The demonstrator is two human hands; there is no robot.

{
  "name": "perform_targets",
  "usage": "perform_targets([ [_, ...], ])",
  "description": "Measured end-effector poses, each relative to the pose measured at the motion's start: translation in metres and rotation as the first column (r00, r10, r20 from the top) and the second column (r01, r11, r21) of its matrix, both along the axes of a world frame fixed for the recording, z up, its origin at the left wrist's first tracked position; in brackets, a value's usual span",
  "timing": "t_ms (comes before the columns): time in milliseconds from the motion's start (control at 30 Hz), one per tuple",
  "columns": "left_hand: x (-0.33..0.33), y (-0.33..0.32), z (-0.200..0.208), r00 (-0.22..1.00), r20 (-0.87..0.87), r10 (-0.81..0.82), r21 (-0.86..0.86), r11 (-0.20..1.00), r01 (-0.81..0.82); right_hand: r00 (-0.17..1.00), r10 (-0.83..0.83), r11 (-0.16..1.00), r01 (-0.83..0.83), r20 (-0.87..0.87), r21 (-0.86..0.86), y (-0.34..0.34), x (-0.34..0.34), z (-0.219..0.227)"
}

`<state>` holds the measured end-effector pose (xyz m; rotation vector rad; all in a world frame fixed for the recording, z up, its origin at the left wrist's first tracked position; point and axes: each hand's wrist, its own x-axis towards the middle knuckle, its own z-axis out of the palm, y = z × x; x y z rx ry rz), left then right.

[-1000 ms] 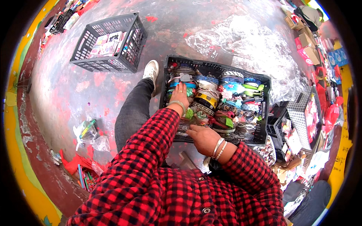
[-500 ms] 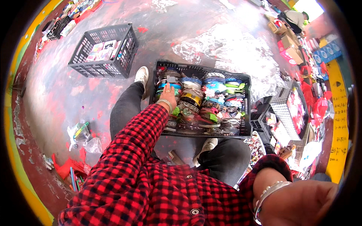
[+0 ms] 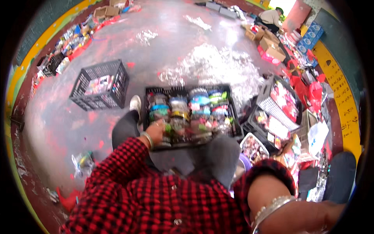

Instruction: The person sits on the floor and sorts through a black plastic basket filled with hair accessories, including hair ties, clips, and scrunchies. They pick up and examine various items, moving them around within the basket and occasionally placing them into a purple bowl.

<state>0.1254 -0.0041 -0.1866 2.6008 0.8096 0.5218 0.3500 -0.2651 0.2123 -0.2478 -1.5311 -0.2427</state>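
A shallow black plastic crate (image 3: pixel 235 117) stands in front of me near my knees, filled with rows of stacked, colourful rings that look like hair hoops (image 3: pixel 179 107). My left hand (image 3: pixel 156 132), a bracelet at its wrist, is at the crate's near left part, over the stacks there. Motion smears its fingers, so whether they grip anything is unclear. At the lower right my right hand (image 3: pixel 311 216) reaches out past a silver bangle, away from the crate. Its fingers run into the dark rim of the picture. Nearest to it lie dark flat pieces (image 3: pixel 307 178) and shiny packaging.
A deeper black crate (image 3: pixel 113 87) with packets stands at the left. On the right are a grey basket (image 3: pixel 272 107) of pink packets, a white tub (image 3: pixel 255 146) of small items and cardboard boxes (image 3: pixel 270 48). Clear plastic sheeting (image 3: pixel 210 64) covers floor ahead. Another person (image 3: pixel 270 17) crouches far right.
My left hand has drawn back toward me, from the crate's upper left stacks to its near left part. My view has tilted up and turned right. The right arm stays stretched to the right.
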Motion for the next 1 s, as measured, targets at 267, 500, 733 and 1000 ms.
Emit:
perform_targets([
  [267,-0.018,-0.012,-0.019,1.0,0.013,0.002,-0.124,0.992,0.0,0.993,-0.111,0.993,0.112,0.035,-0.025,-0.017,-0.001,-0.003],
  [500,-0.015,-0.015,-0.032,1.0,-0.015,-0.022,-0.093,0.995,0.02,0.981,-0.18,0.983,0.181,0.072,-0.017,-0.035,-0.001,-0.001],
  [733,-0.029,-0.013,-0.044,0.993,-0.091,-0.069,-0.042,0.997,0.066,0.975,-0.211,0.977,0.211,0.074,0.014,-0.065,-0.003,0.002],
  [1000,-0.022,-0.052,0.03,0.987,0.002,-0.164,-0.206,0.965,0.161,0.96,-0.263,0.965,0.262,0.096,0.024,-0.11,-0.001,0.0],
])
